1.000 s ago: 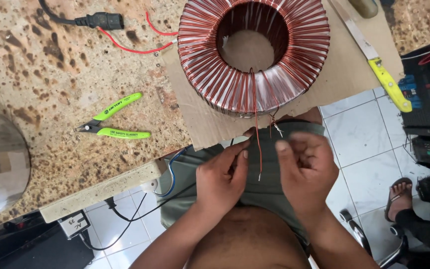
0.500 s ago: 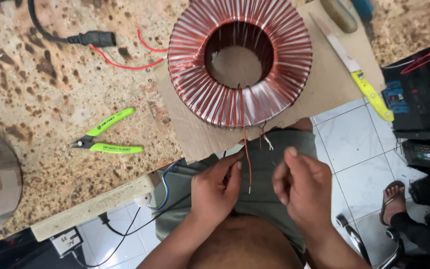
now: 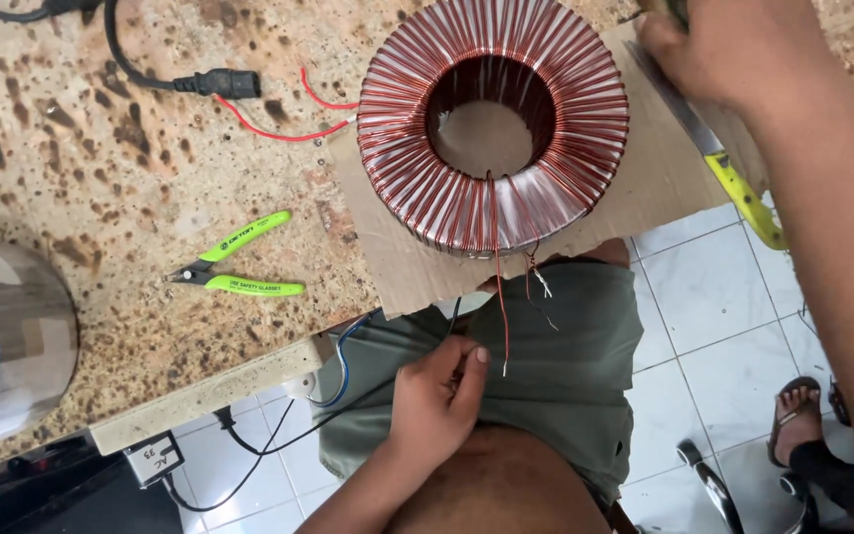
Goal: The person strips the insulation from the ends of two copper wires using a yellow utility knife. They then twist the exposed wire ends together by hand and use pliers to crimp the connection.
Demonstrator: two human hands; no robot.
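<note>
A large toroidal coil (image 3: 494, 119) wound with copper wire sits on a cardboard sheet (image 3: 644, 188) at the counter's edge. Thin red and pale lead wires (image 3: 499, 307) hang from its front over my lap. My left hand (image 3: 437, 396) rests on my green shorts with its fingers curled together, just left of the red lead's tip; a thin dark cable passes by its fingertips. My right hand (image 3: 714, 49) is stretched up over the cardboard's far right corner, near a yellow-handled blade (image 3: 733, 183). Its fingertips are cut off by the frame's top edge.
Green-handled cutters (image 3: 234, 269) lie on the speckled stone counter (image 3: 81, 168). A black power plug (image 3: 212, 82) and red wire (image 3: 279, 129) lie farther back. A shiny metal cylinder (image 3: 7, 341) stands at the left. Another person's sandalled foot (image 3: 801, 407) is on the tiled floor.
My right hand has left the lead wires at my lap and reached up across the counter to the far right. My left hand stays low by the red lead.
</note>
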